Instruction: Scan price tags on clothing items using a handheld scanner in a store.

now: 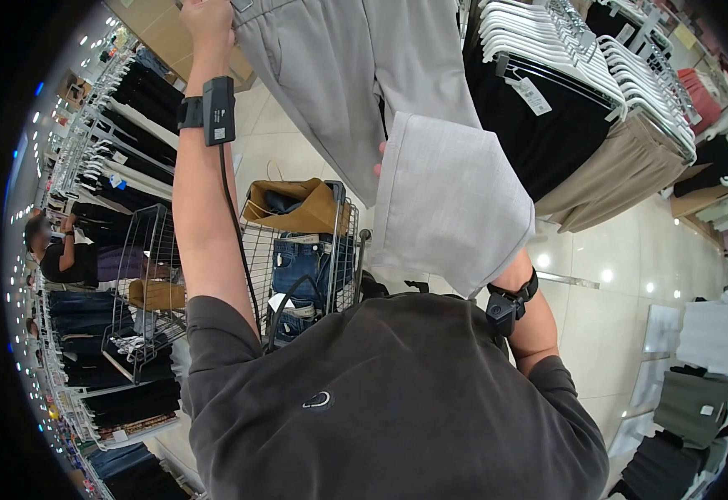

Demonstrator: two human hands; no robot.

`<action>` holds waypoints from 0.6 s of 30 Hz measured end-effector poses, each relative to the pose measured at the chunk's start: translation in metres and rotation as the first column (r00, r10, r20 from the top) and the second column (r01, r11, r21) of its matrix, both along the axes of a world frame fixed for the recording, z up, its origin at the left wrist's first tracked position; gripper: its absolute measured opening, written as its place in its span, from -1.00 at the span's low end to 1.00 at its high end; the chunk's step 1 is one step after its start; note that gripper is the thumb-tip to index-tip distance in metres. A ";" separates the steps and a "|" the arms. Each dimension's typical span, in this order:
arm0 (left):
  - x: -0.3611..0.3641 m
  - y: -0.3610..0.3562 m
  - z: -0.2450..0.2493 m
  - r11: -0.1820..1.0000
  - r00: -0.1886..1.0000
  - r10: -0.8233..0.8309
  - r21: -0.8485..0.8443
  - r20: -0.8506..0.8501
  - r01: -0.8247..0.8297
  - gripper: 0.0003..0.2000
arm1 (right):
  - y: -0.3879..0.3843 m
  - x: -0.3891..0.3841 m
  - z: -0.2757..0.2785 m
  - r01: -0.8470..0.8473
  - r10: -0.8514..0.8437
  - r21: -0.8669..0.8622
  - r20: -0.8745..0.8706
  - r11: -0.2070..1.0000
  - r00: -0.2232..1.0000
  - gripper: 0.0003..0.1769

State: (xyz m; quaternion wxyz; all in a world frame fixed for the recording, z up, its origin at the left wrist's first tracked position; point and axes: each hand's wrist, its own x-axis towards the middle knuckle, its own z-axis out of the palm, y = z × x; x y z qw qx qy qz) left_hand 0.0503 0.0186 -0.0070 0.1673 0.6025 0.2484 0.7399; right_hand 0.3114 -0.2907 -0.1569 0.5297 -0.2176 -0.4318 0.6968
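The light-grey fabric trousers [356, 58] spread beyond the dark wire cart [346, 271]'s edge, probably light and floppy, best held by the waistband [266, 7], where the left hand [208, 25] clenches; the right hand [378, 169]'s grip is hidden.

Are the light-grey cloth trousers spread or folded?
Partly folded: the trousers extend from the left hand, but a flap overlaps one leg, mostly hiding the right hand.

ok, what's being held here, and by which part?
Grey trousers. Left hand grips the top corner, by the waistband. Right hand is mostly hidden behind a leg's hem end; its exact hold can't be told.
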 end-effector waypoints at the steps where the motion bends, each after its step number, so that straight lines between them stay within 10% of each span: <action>1: 0.000 0.000 0.000 1.000 1.000 -0.008 0.000 0.003 0.008 -0.81 | -0.002 0.000 0.003 0.011 -0.011 0.000 0.007 1.000 1.000 -0.37; 8: 0.001 -0.004 0.000 1.000 1.000 -0.012 0.005 -0.012 0.013 -0.81 | -0.009 -0.008 0.018 0.058 -0.061 -0.077 -0.043 0.995 0.997 -0.42; 18: 0.003 -0.006 0.002 0.999 1.000 -0.031 -0.010 0.000 0.031 -0.83 | -0.010 0.000 0.015 -0.049 -0.054 0.273 0.358 0.961 0.932 -0.24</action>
